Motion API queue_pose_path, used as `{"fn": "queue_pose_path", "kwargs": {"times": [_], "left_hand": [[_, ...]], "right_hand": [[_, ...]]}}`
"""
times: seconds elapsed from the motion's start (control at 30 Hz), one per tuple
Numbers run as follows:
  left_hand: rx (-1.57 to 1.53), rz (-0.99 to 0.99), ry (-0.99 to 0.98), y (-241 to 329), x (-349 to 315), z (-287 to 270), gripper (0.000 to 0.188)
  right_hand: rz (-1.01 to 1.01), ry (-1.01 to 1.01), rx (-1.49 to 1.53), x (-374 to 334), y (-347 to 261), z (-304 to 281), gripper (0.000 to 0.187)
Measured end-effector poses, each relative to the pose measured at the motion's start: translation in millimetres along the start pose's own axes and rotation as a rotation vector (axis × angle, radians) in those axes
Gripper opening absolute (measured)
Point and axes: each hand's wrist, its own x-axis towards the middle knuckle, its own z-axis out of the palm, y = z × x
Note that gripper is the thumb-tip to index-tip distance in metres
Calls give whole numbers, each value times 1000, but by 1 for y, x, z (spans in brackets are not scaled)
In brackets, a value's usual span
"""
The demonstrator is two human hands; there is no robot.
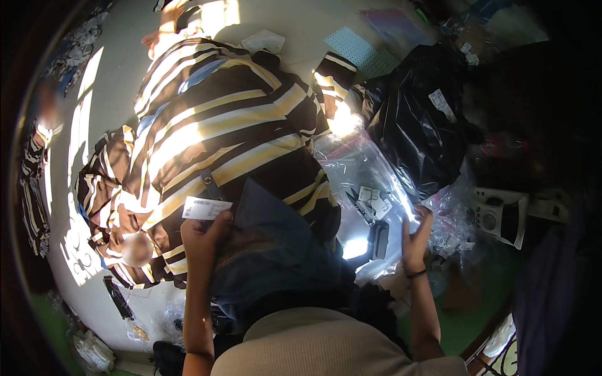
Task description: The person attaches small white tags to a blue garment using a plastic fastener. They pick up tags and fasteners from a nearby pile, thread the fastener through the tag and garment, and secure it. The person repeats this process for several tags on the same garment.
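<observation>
My left hand pinches a white printed label between thumb and fingers, above my dark blue trousers. My right hand is at the right edge of a clear plastic bag, with the film between thumb and fingers. Small black-handled thread snips, white labels and a black stapler-like tool lie on the bag. A large heap of brown fabric with white and yellow stripes spreads in front of me and to my left.
A black plastic bag bulges at the right, beside crumpled clear plastic. Further right stands a white appliance with a dial. Pale blue dotted sheets lie at the back. Another person's arm shows at the far left.
</observation>
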Motion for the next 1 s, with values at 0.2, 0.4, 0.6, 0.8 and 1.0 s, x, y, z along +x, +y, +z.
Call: {"fn": "queue_pose_path", "kwargs": {"times": [0.2,0.4,0.6,0.8,1.0], "left_hand": [[-8,48,77,-25,11,13,16],[-58,-32,37,-25,12,4,18],[-100,-6,30,-27,16,1,23],[-200,33,16,-26,12,1,24],[-156,55,24,-23,12,1,26]], "right_hand": [[562,60,-352,-97,155,-46,6],[500,79,-211,-132,204,-16,13],[724,-66,-459,-140,227,-24,20],[720,-17,-521,-152,233,-19,19],[772,-33,-476,-150,230,-26,16]]}}
